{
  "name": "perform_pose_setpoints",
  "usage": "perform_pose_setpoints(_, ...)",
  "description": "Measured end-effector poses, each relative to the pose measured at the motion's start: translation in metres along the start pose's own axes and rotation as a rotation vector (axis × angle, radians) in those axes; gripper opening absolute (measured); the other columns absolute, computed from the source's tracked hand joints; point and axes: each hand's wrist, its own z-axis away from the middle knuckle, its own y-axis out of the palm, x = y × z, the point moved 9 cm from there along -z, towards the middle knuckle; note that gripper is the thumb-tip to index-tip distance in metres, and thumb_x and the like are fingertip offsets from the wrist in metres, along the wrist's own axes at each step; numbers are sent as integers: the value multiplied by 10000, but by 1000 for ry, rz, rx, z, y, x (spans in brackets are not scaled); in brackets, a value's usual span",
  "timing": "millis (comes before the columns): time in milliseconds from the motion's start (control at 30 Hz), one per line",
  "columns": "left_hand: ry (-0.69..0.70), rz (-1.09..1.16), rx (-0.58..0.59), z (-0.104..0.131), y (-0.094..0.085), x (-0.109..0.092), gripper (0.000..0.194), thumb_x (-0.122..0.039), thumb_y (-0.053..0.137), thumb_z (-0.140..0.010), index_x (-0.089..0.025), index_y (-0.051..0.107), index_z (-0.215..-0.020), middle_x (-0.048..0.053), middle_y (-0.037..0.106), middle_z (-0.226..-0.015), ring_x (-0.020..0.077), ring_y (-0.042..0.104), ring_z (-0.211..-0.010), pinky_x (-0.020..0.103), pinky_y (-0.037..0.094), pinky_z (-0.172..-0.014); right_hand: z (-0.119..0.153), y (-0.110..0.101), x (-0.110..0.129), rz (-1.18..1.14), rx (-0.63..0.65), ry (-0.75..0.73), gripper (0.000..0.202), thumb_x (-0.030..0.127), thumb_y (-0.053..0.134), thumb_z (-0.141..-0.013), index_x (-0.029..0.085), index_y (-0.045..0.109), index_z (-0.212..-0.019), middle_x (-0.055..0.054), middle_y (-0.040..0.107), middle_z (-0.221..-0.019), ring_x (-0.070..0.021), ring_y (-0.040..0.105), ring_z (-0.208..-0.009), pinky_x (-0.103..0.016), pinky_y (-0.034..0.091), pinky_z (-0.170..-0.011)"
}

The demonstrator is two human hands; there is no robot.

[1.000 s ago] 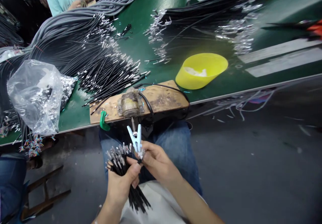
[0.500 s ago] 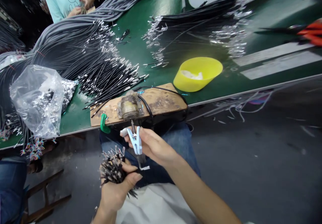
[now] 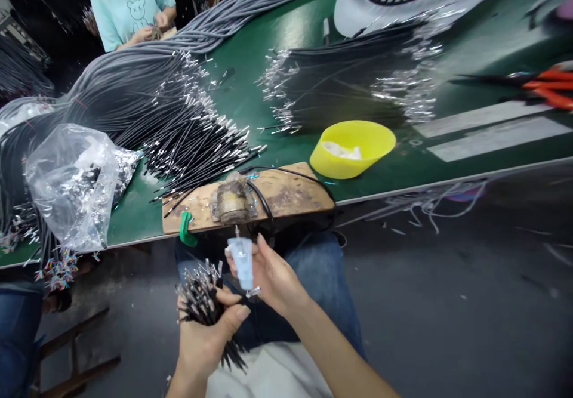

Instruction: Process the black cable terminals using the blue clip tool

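A bundle of short black cables with silvery ends [image 3: 202,295] is wrapped in the fingers of my left hand [image 3: 201,341]. Just right of it, my right hand [image 3: 275,275] is at a light blue clip [image 3: 242,262], with its fingers around and behind the clip, partly hidden. The clip is blurred and sits below a thin metal shaft [image 3: 237,230]. That shaft sticks out from a small motor [image 3: 233,200] fixed on a wooden board [image 3: 290,192] at the table edge.
A green clamp [image 3: 186,228] grips the board's left end. Piled black cables [image 3: 197,147] and a plastic bag [image 3: 71,183] lie left. A yellow bowl [image 3: 353,147], orange-handled scissors [image 3: 553,85] and a white fan [image 3: 349,4] are right. Across the table, a person [image 3: 134,10] holds something small.
The blue clip has turned about the shaft and looks narrower. My right hand's fingers have shifted around it, with the thumb lifted off. The whole view has moved slightly.
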Motion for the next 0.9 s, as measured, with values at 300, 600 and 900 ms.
perform_pose_setpoints(300, -116, -19, 122, 11, 3, 14, 138, -260, 783, -618, -144, 711, -600, 31, 631, -620, 140, 573, -594, 253, 478, -609, 50, 1, 25, 767, 49, -390, 395, 492, 583, -774, 179, 517, -541, 14, 450, -508, -117, 396, -475, -245, 312, -443)
perform_pose_setpoints(600, -270, 77, 224, 20, 9, 41, 282, -397, 736, -661, -121, 690, -692, -21, 494, -457, 48, 376, -367, 201, 301, -385, 65, 20, 43, 1275, -161, -737, 372, 188, 527, -816, 197, 367, -481, 61, 333, -467, -89, 326, -439, -228, 265, -427)
perform_pose_setpoints(900, -276, 50, 224, 22, 9, 44, 223, -376, 731, -673, -168, 656, -706, -24, 545, -526, 102, 483, -480, 241, 413, -504, 70, 43, 30, 1301, 85, -740, 197, 131, 493, -871, 178, 566, -695, -12, 553, -648, -156, 491, -647, -278, 406, -590)
